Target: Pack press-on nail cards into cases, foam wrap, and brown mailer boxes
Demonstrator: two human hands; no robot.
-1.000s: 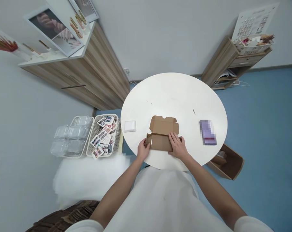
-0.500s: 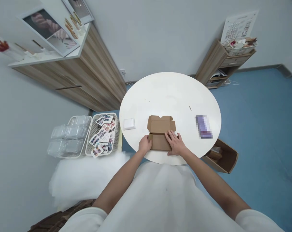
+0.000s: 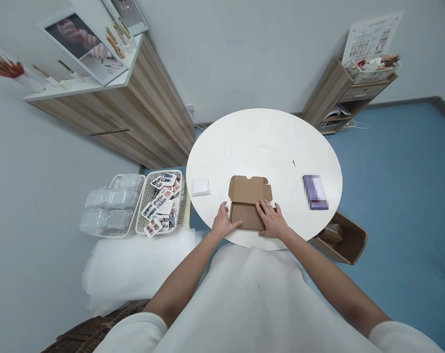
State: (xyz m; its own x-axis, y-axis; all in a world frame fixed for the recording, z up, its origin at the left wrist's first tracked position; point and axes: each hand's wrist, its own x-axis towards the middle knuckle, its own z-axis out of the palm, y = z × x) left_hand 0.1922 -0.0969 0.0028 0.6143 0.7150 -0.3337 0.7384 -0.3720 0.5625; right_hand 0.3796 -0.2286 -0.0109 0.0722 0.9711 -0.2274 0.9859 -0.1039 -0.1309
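Fingers of the left hand (image 3: pixel 221 224) had loosened and splayed, leaving the flap-lidded brown cardboard box (image 3: pixel 246 210) less held; the right hand (image 3: pixel 274 222) touched it, grip unclear.

Both forearms (image 3: pixel 188 276) reach forward, the left hand (image 3: pixel 222 223) with thumb (image 3: pixel 236 225) stretched inward, the right hand (image 3: pixel 274 224) with fingers (image 3: pixel 266 208) spread.

cardboard box (image 3: pixel 248 201) | plain brown, shallow | lid (image 3: pixel 247 191) open, flaps outspread | flat on bench (image 3: pixel 262 139), base (image 3: pixel 245 215) near its front edge, lid toward centre
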